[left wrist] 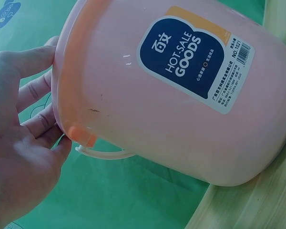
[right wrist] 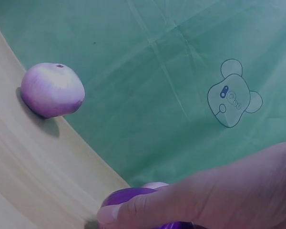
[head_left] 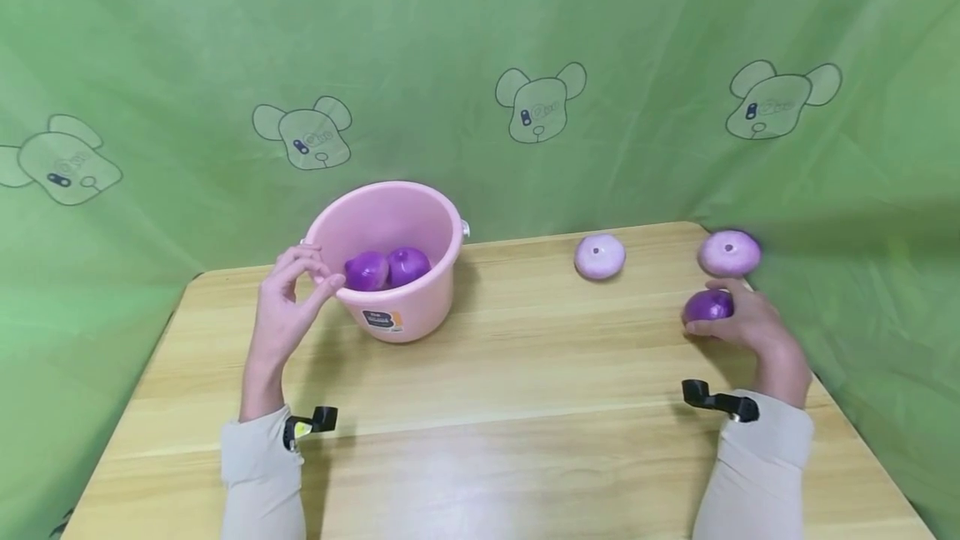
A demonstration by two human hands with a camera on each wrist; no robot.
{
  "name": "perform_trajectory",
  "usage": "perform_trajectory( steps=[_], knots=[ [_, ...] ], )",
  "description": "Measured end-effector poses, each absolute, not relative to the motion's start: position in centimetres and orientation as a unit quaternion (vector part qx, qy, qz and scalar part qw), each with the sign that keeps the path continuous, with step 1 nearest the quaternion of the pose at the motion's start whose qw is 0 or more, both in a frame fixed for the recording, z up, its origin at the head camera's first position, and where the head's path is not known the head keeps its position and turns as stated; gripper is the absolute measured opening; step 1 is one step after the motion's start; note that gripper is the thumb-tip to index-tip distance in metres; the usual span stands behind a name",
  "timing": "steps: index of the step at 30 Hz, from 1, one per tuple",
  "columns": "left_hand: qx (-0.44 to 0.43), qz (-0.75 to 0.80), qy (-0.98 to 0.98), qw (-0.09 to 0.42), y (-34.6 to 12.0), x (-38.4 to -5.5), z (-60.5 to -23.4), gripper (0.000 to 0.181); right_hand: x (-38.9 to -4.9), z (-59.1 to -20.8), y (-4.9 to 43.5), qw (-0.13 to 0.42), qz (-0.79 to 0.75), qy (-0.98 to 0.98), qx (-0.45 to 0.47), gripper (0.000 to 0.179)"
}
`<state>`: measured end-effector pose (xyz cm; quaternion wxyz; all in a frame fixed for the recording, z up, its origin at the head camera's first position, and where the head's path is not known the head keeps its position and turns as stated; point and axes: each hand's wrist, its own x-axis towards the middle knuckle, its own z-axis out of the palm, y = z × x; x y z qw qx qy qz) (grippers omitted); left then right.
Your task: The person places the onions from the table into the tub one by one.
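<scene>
L hand [head_left: 285, 311] pinches pink bucket [head_left: 423, 302] by its rim, left of ctr; R hand [head_left: 753, 323] grips purple onion [head_left: 703, 307], mid-right of frame. Glossy, it could slip if held too lightly.

Three deep purple onions [head_left: 410, 265] and two paler onions [head_left: 599, 257], five altogether, appeared alongside one pink bucket [head_left: 405, 307], two hands [head_left: 283, 311] [head_left: 750, 325], one surface [head_left: 510, 407], two black wrist mounts [head_left: 325, 418] [head_left: 723, 403] and four printed cartoon heads [head_left: 538, 111].

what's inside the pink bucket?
Two purple onions, side by side: a left one and a right one. The pink bucket's near wall covers their undersides and the floor, so anything beneath them can't be seen.
</scene>
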<state>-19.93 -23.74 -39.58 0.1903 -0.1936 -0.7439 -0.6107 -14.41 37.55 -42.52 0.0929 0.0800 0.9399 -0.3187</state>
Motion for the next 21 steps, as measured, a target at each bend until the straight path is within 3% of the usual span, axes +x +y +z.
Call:
perform_trajectory(
  steps=[21],
  knots=[
    [-0.200, -0.612, -0.740, 0.196, -23.7, -20.1, -39.7, 0.010, -13.7, -40.0, 36.5, 0.083, -0.320, 0.940, 0.078, 0.109]
  ],
)
